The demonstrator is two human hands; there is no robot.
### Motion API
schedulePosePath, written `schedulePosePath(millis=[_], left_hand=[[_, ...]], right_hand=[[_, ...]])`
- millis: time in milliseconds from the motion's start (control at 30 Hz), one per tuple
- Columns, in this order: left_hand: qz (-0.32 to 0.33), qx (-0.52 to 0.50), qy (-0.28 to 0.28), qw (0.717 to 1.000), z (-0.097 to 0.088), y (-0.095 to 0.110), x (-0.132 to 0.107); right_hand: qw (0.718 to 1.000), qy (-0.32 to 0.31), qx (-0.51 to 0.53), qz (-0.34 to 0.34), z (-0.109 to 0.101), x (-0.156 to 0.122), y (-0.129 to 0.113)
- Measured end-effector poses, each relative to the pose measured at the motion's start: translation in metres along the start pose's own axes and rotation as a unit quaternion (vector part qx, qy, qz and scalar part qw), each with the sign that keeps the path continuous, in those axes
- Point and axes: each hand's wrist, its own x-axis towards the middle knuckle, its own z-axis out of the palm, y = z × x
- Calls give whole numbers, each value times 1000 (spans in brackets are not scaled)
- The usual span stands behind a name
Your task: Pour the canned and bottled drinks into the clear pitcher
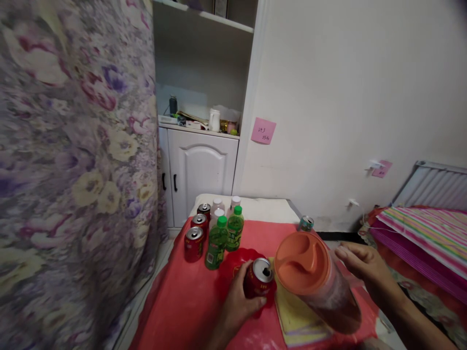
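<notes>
My left hand [239, 301] is wrapped around a red drink can [257, 282], which has a dark opening in its top. The can is over a red scalloped plate [228, 272]. To its right is a clear pitcher [333, 301] with an orange lid [302, 262] and brown liquid low inside. My right hand [359, 265] is beside the pitcher's upper right side, its fingers curled together; what they hold, if anything, is hidden. Beyond my left hand are two green-capped bottles [217, 243] and three more cans [193, 244], with several white-capped bottles [218, 206] behind.
A red cloth [175, 301] covers the table. A yellow folded cloth [297, 316] lies beside the pitcher, and a green can [305, 223] is at the far right corner. A floral curtain [83, 146] hangs at left. A white cabinet [202, 170] and wall are behind; a bed [430, 233] is at right.
</notes>
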Motion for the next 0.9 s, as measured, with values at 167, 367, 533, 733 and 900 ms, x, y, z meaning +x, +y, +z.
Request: schedulePosePath(millis=[167, 367, 533, 733, 900], left_hand=[[-27, -24, -1, 999, 1, 7, -1], [-22, -18, -4, 1000, 0, 13, -3], [-25, -30, 2, 999, 1, 14, -3], [-22, -25, -1, 999, 0, 7, -2], [-26, -23, -2, 999, 0, 7, -2]], right_hand=[[1000, 4, 10, -1, 1, -1, 1], [999, 1, 33, 10, 3, -1, 4], [1000, -1, 24, 0, 2, -1, 3], [1000, 1, 29, -6, 2, 0, 5], [1000, -10, 21, -2, 1, 0, 8]])
